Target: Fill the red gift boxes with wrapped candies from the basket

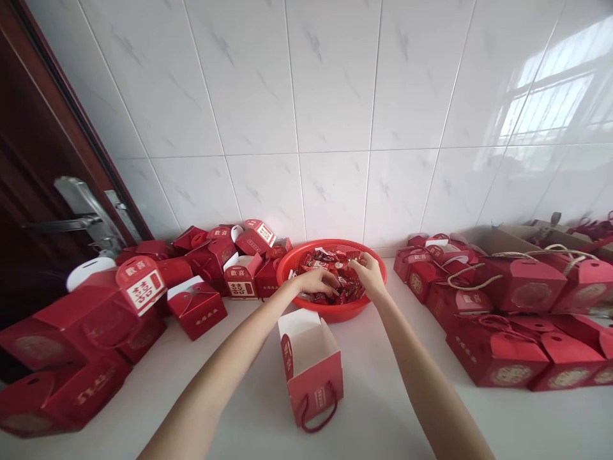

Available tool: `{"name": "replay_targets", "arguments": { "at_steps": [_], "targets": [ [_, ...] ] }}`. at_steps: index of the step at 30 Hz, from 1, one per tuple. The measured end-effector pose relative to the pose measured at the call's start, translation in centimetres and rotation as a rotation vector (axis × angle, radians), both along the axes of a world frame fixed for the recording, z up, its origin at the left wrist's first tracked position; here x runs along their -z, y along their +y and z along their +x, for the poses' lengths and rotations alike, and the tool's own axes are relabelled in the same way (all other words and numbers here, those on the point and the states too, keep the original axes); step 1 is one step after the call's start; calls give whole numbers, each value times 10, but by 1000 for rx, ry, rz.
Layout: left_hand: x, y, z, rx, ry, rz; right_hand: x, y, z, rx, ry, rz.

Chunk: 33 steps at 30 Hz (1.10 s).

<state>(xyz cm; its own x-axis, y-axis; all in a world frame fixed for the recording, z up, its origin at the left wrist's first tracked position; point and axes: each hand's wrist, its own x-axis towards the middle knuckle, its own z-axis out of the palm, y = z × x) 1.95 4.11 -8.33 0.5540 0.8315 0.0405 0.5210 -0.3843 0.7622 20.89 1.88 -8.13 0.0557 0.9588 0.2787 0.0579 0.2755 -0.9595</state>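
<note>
Beneath a tiled wall point(335, 76), a white worktop point(378, 396) carries stacked red boxes point(498, 351), a red basket point(335, 312) and, just before it, an open box point(313, 377). A person's left hand point(317, 281) and right hand point(370, 273) reach into the basket, fingers bent over wrapped sweets point(353, 289); from here I cannot tell whether either grips any.
</note>
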Motion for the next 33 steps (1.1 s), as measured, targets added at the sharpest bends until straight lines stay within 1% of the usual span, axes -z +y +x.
{"name": "replay_targets", "arguments": {
  "at_steps": [2,6,10,12,14,16,18,20,22,24,26,28,33],
  "targets": [
    [0,0,0,-21,33,30,-3,-3,-1,-8,86,-6],
    [-2,1,-1,-153,74,168,-9,-8,-1,-45,204,-9],
    [0,6,-3,-263,132,266,-10,-9,0,-103,259,-3],
    [2,9,-7,-340,169,307,-10,-7,1,-125,281,0],
    [5,12,-11,-419,208,347,-9,-6,1,-131,303,-1],
    [6,14,-12,-454,241,386,-9,-4,2,-128,325,-11],
    [5,13,-9,-407,267,414,-8,-4,2,-123,346,-28],
    [4,11,-2,-284,297,406,-8,-3,2,-116,365,-41],
    [3,9,4,-141,338,351,-8,-3,2,-106,376,-45],
    [5,9,7,-39,376,286,-8,-3,2,-93,380,-43],
    [7,12,7,-5,398,239,-8,-3,1,-77,384,-42],
    [8,17,6,-8,401,209,-7,-2,1,-57,390,-40],
    [7,31,16,14,313,153,-6,0,-1,-14,393,-8]
  ]
}}
